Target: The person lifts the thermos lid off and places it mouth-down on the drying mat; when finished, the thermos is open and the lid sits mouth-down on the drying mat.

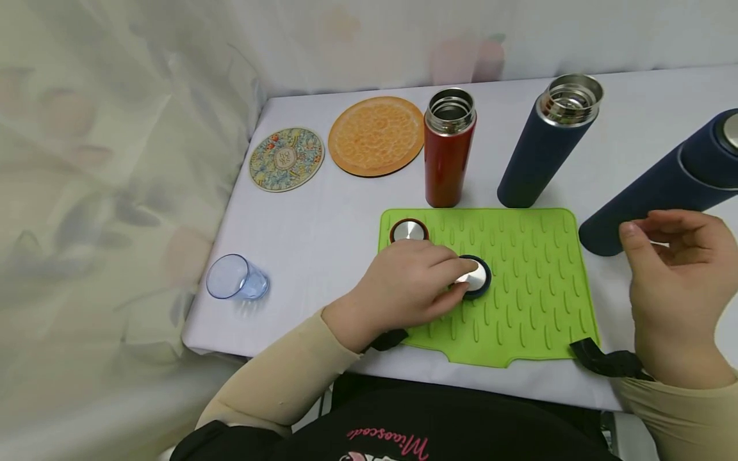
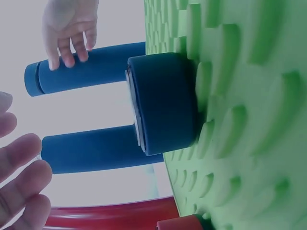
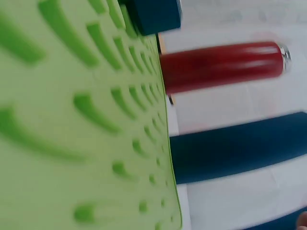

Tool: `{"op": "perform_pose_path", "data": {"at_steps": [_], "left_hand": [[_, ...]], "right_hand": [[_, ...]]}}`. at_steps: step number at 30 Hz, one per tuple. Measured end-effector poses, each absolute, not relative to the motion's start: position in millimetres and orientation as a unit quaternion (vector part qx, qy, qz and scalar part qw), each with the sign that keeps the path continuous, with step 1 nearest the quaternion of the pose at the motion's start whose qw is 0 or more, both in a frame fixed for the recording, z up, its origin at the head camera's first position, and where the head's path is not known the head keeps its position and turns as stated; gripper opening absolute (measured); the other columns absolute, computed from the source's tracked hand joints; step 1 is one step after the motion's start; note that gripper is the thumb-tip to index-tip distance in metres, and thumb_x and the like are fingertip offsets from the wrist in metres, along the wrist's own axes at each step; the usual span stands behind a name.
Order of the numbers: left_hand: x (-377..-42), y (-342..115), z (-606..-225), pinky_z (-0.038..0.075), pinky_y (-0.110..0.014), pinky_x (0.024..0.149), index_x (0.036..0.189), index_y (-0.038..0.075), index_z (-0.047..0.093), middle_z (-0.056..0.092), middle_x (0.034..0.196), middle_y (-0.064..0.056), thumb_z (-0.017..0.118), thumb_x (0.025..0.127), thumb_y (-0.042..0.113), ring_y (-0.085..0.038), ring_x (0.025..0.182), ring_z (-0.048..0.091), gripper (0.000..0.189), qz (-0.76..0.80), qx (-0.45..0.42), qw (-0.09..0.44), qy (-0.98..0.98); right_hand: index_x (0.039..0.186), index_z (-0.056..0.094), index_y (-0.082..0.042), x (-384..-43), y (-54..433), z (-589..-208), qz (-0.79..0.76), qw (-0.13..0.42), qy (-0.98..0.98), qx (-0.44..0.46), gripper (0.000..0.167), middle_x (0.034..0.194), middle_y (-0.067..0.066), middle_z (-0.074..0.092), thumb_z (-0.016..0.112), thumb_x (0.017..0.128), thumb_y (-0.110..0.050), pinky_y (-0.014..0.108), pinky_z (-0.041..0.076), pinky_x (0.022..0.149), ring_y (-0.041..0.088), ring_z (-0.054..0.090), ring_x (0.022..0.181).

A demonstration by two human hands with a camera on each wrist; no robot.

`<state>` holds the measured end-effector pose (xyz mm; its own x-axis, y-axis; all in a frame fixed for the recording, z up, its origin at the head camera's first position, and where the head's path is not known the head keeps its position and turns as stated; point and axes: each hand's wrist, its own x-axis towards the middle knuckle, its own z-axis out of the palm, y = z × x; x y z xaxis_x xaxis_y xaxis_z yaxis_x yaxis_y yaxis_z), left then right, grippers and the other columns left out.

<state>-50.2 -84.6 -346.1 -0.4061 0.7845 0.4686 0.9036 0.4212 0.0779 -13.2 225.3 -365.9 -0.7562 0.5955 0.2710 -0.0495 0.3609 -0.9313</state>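
On the green ridged mat (image 1: 536, 288) stands a dark blue bottle lid (image 2: 165, 103) with a silver top. My left hand (image 1: 415, 282) hovers over that lid; in the left wrist view its fingers (image 2: 24, 187) are apart from it. Behind this hand is a red-rimmed lid (image 1: 409, 229), partly covered. My right hand (image 1: 686, 282), fingers loosely bent, is beside the capped dark blue thermos (image 1: 646, 192), which stands right of the mat. The left wrist view shows these fingers in front of the bottle; whether they touch it I cannot tell.
Behind the mat stand a lidless red thermos (image 1: 450, 157) and a lidless dark blue thermos (image 1: 539, 150). A round orange mat (image 1: 376, 136) and a patterned coaster (image 1: 286, 159) lie at the back left. Near the left table edge is a small blue glass (image 1: 237, 278).
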Motion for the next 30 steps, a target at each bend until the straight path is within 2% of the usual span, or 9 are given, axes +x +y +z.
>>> {"op": "perform_pose_path", "data": {"at_steps": [4, 6, 11, 18, 24, 30], "left_hand": [[-51, -86, -346, 0.061, -0.026, 0.08, 0.121, 0.014, 0.081, 0.082, 0.1, 0.008, 0.075, 0.104, 0.027, -0.009, 0.091, 0.077, 0.023, -0.168, -0.511, 0.193, -0.82], [-51, -87, -346, 0.061, -0.026, 0.081, 0.121, 0.014, 0.081, 0.082, 0.1, 0.008, 0.075, 0.103, 0.027, -0.009, 0.091, 0.077, 0.023, -0.172, -0.511, 0.195, -0.819], [-50, -88, -347, 0.062, -0.026, 0.081, 0.121, 0.014, 0.081, 0.082, 0.099, 0.007, 0.076, 0.103, 0.028, -0.009, 0.091, 0.078, 0.024, -0.174, -0.509, 0.196, -0.82], [-51, -89, -348, 0.062, -0.026, 0.079, 0.121, 0.014, 0.081, 0.082, 0.099, 0.007, 0.076, 0.102, 0.028, -0.009, 0.09, 0.077, 0.024, -0.17, -0.508, 0.2, -0.82], [-52, -90, -347, 0.062, -0.026, 0.078, 0.121, 0.013, 0.081, 0.082, 0.097, 0.006, 0.076, 0.102, 0.027, -0.01, 0.087, 0.078, 0.024, -0.172, -0.506, 0.209, -0.819], [-53, -91, -346, 0.062, -0.027, 0.077, 0.121, 0.014, 0.082, 0.082, 0.096, 0.006, 0.076, 0.102, 0.027, -0.011, 0.086, 0.077, 0.024, -0.172, -0.502, 0.214, -0.82]], "right_hand": [[0.127, 0.07, -0.009, -17, 235, -368, 0.59, 0.333, -0.7, -0.227, 0.032, 0.11, -0.004, 0.064, 0.074, 0.099, 0.006, 0.016, 0.051, 0.085, 0.01, 0.062, 0.106], [0.132, 0.067, -0.008, -19, 239, -368, 0.588, 0.334, -0.693, -0.249, 0.036, 0.114, -0.002, 0.062, 0.074, 0.099, 0.004, 0.014, 0.051, 0.086, 0.01, 0.059, 0.108], [0.151, 0.052, -0.016, -22, 241, -363, 0.524, 0.3, -0.743, -0.289, 0.051, 0.131, -0.012, 0.055, 0.071, 0.105, -0.008, 0.015, 0.048, 0.098, 0.004, 0.054, 0.12], [0.161, 0.041, -0.026, -28, 241, -358, 0.514, 0.251, -0.761, -0.305, 0.071, 0.144, -0.018, 0.05, 0.076, 0.102, -0.009, 0.021, 0.042, 0.11, -0.001, 0.047, 0.127], [0.166, 0.03, -0.034, -32, 244, -362, 0.468, 0.222, -0.801, -0.3, 0.085, 0.156, -0.019, 0.042, 0.08, 0.1, -0.015, 0.021, 0.036, 0.111, -0.007, 0.038, 0.13], [0.167, 0.029, -0.032, -36, 246, -366, 0.456, 0.241, -0.811, -0.277, 0.088, 0.157, -0.018, 0.042, 0.082, 0.099, -0.016, 0.021, 0.034, 0.112, -0.008, 0.036, 0.13]]}}
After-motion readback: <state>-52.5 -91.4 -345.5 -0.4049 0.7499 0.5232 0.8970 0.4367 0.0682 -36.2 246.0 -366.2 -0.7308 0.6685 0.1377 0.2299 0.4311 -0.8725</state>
